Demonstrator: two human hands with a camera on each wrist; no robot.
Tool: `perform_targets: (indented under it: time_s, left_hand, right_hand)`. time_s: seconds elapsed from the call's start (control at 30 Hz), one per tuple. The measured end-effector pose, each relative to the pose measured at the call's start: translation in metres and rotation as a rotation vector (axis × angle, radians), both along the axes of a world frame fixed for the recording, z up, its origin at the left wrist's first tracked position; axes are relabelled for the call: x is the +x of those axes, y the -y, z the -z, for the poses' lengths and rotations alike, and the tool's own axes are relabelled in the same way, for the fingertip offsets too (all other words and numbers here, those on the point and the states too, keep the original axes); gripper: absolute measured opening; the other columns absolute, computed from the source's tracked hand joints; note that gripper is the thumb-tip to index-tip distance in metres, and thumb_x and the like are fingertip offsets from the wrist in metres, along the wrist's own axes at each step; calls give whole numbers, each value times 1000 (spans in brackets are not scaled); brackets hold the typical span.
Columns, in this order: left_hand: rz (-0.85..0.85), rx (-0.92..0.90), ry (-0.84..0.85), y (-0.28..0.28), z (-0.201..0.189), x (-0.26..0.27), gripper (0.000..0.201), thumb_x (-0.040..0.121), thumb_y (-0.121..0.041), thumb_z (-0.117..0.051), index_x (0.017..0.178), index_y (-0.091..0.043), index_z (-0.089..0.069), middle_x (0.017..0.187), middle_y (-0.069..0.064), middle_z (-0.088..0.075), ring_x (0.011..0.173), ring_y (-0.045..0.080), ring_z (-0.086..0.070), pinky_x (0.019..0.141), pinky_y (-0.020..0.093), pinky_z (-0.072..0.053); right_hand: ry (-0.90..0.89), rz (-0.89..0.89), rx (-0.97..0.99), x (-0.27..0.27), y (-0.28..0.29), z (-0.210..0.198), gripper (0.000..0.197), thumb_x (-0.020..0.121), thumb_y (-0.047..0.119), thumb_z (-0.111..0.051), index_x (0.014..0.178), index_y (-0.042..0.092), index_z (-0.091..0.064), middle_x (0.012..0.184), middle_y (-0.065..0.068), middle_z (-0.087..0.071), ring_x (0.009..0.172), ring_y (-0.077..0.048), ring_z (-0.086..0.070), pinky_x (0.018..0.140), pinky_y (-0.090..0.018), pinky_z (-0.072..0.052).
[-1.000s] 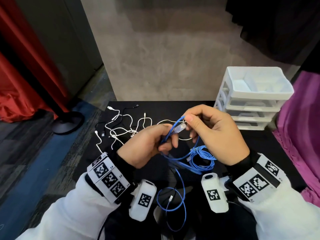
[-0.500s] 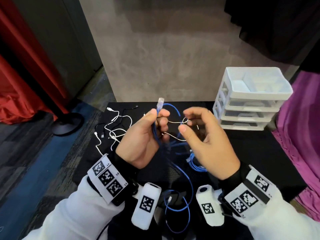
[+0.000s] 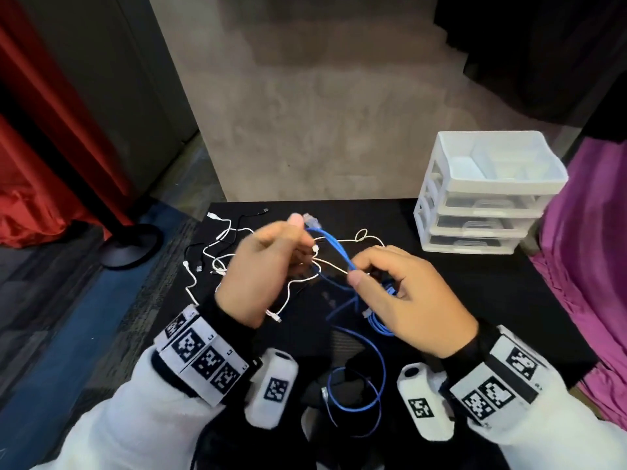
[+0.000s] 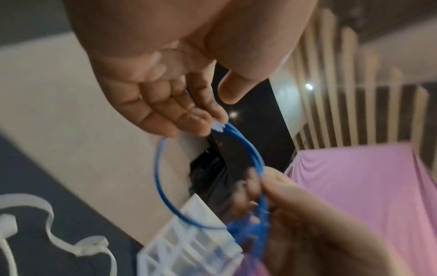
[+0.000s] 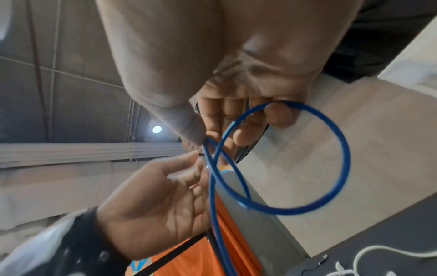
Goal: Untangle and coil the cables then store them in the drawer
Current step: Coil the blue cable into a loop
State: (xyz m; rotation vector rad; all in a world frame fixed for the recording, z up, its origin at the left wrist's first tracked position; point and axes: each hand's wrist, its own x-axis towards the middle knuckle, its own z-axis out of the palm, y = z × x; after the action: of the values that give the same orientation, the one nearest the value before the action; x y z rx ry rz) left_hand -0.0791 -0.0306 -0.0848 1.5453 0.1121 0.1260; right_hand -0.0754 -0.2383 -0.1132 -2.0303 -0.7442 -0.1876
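Since earlier, our right hand [image 3: 412,296] is pinching the blue cable [image 3: 334,245]; left hand [image 3: 263,269] is pinching its plug end. Coiling is beginning; next loop needs slack.

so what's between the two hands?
Head view: a short taut run of blue cable spans from left hand to right hand; white cables lie beneath.
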Motion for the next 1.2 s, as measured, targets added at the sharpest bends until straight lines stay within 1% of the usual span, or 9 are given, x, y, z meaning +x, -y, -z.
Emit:
perform_targets:
  time_s: [0.1,0.2,0.27,0.37,0.57,0.8,0.9,1.07,1.2]
  left_hand:
    - [-134,215,241,-19,-5,4,25,102,-36,-55,86,-22,-68,86,3,-65,80,15,-57,81,33,-46]
    - [201,607,425,-17,-8,-3,27,104,-34,-47,102,-21,-71,103,-1,-71,98,13,-65,91,26,-48]
    - [424,747,321,-7,-7,-8,31,106,-37,-45,98,-22,-70,85,-3,-71,80,15,-67,79,32,-52]
    - [503,563,134,-4,-4,-7,37,107,-34,-44,88,-13,-67,61,-10,-58,53,4,-52,66,36,-54]
    - [339,423,78,-25,-1,2,45,95,-55,-48,81,-16,-64,51,-8,-38,45,10,-38,59,39,-42]
    - [265,298,43,-31,-10,5,37,108,-29,-42,84,-7,-60,56,-6,-28,49,10,-27,50,28,-44]
    - [239,224,-15,-38,-12,3,37,107,-32,-43,84,-9,-60,57,-6,-27,50,11,-24,49,26,-42]
    - [235,187,-47,-30,-10,-1,37,107,-31,-43,83,-8,-58,56,-5,-26,49,11,-23,46,25,-40]
    - [245,169,-43,-19,-11,-3,38,107,-31,-43,81,-9,-60,57,-4,-27,48,10,-25,45,24,-40]
  right_hand:
    - [-113,-83,-48,2,13,-9,21,98,12,-66,78,15,-61,72,-2,-57,71,-18,-53,70,-39,-47]
    - [-185,-161,-76,6,17,-15,21,99,12,-65,77,12,-62,69,-8,-57,66,-23,-52,63,-32,-44]
    - [-190,-164,-49,8,17,-17,21,99,12,-65,78,12,-64,69,-8,-55,65,-21,-50,61,-25,-40]
    - [-147,-102,-1,11,17,-16,19,97,16,-69,78,17,-69,75,0,-59,68,-14,-53,66,-26,-43]
    - [-167,-3,-100,10,29,-8,31,87,53,-72,76,25,-66,76,10,-66,83,-13,-55,75,-28,-44]
    - [-118,-12,-181,10,14,12,20,95,46,-68,82,31,-69,84,11,-68,100,-12,-52,97,-35,-42]
    - [-57,96,-70,12,17,9,16,92,41,-64,80,31,-67,102,16,-68,114,-17,-51,105,-37,-36]
    - [-68,149,-152,4,9,4,34,84,72,-57,96,42,-67,141,30,-46,143,-11,-26,119,-45,-25]
    - [-81,65,-33,1,-3,4,22,95,53,-65,87,32,-68,111,21,-68,121,-8,-52,107,-41,-40]
